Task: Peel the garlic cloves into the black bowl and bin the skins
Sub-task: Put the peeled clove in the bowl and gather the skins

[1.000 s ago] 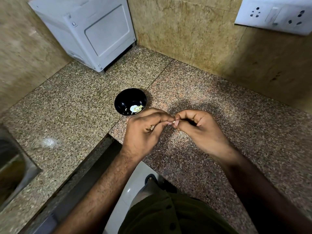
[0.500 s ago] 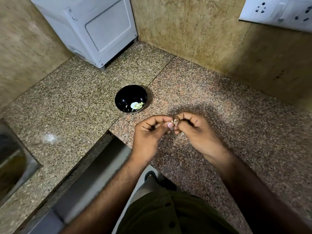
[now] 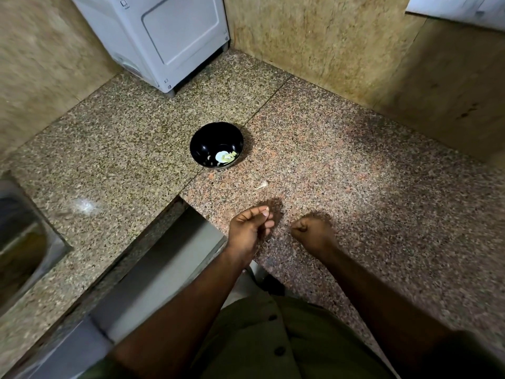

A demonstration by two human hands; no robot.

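The black bowl (image 3: pixel 203 143) stands on the granite counter, with peeled pale garlic pieces (image 3: pixel 225 156) in its bottom. A small pale garlic piece (image 3: pixel 261 185) lies on the counter between the bowl and my hands; I cannot tell whether it is skin or clove. My left hand (image 3: pixel 250 227) hovers near the counter's front edge, fingers curled and thumb pressed to the fingertips on a small pale bit, apparently a garlic clove. My right hand (image 3: pixel 313 232) is a closed fist just to the right, apart from the left. Whatever it may hold is hidden.
A white appliance (image 3: pixel 164 36) stands in the back corner against the tiled wall. A steel sink (image 3: pixel 24 242) is sunk into the counter at the far left. A wall socket plate (image 3: pixel 459 9) is at the top right. The counter edge cuts in beside my left wrist.
My hands were joined, pinching one clove together; now they have parted and dropped toward me. The camera has tilted down, and a pale piece now shows on the counter.
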